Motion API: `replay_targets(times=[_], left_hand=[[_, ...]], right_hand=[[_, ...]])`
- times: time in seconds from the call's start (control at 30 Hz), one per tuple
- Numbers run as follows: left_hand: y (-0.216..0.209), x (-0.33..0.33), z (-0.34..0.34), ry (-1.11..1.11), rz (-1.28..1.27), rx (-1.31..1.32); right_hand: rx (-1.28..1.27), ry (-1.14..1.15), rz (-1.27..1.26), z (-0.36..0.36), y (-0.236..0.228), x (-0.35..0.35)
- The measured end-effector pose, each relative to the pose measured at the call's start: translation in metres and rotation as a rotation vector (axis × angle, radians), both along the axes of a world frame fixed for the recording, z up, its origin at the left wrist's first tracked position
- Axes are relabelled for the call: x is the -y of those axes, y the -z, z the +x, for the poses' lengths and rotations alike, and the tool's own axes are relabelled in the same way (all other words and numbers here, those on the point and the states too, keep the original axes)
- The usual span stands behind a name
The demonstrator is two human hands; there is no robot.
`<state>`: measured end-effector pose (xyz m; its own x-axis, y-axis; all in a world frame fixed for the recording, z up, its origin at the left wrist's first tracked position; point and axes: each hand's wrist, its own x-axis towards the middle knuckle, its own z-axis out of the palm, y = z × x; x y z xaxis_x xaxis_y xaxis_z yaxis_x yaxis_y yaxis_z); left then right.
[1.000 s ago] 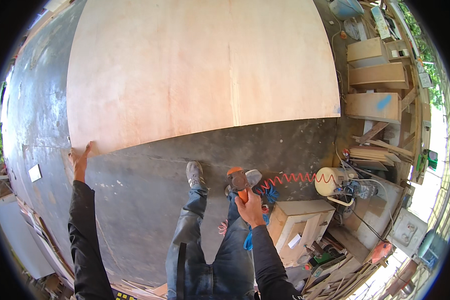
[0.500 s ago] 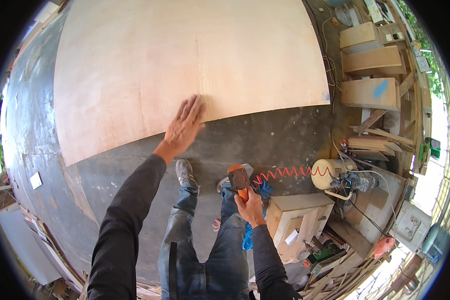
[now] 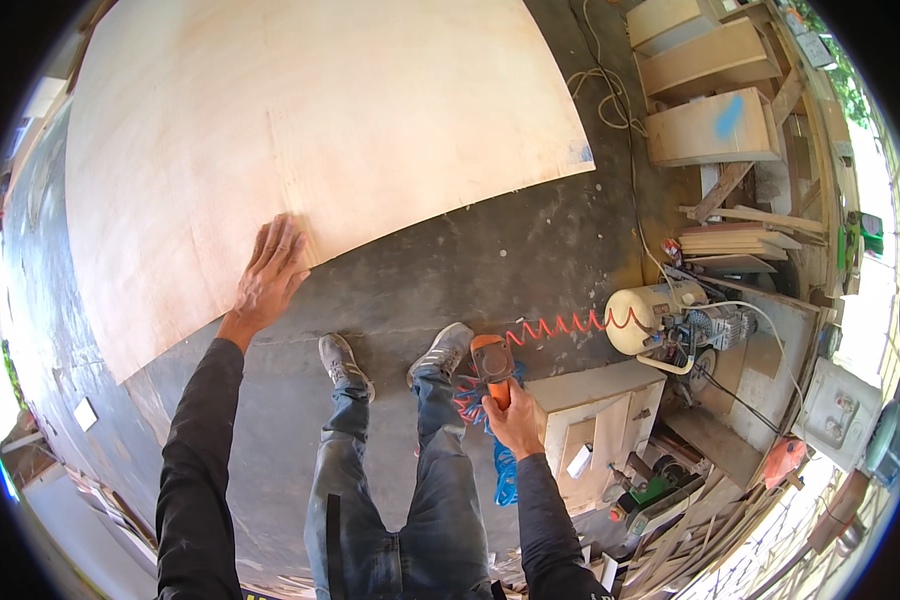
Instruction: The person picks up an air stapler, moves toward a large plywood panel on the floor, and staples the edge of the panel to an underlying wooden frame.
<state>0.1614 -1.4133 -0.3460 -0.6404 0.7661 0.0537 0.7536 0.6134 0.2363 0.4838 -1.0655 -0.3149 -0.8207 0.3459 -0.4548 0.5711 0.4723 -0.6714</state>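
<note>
My left hand (image 3: 267, 275) is open, its fingers stretched out over the near edge of a large pale plywood sheet (image 3: 320, 110). Whether the palm presses on the sheet or hovers just above it, I cannot tell. In my right hand (image 3: 515, 422) is an orange air nail gun (image 3: 492, 360) with a dark grey cap, gripped by its handle in front of my right leg. A red coiled air hose (image 3: 560, 327) stretches between the gun's area and a cream compressor (image 3: 635, 318). Blue coiled hose (image 3: 507, 475) hangs below the gun. The gun's nose is hidden.
A wooden cabinet (image 3: 595, 385) stands beside my right arm. Plywood boxes (image 3: 710, 128), stacked boards (image 3: 740, 240) and scrap wood line the right side. A loose cable (image 3: 610, 95) lies on the dark floor (image 3: 410, 270). A small white piece (image 3: 86, 414) lies at left.
My view has shifted, so the sheet and my left hand now sit farther left in it. My right foot shows more fully. The nail gun stays in my right hand.
</note>
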Motion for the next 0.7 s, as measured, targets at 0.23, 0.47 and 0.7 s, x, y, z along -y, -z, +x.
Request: replay_targets(times=[0.23,0.47,0.7], left_hand=[[0.0,-0.004,-0.003,0.031,-0.076,-0.001],[0.021,0.0,0.01,0.01,-0.146,-0.148],[0.023,-0.007,0.023,-0.091,-0.146,-0.19]], right_hand=[[0.031,0.034,0.002,0.009,-0.001,-0.04],[-0.004,0.066,0.001,0.006,0.006,-0.048],[-0.052,-0.014,-0.078,-0.032,0.01,-0.023]])
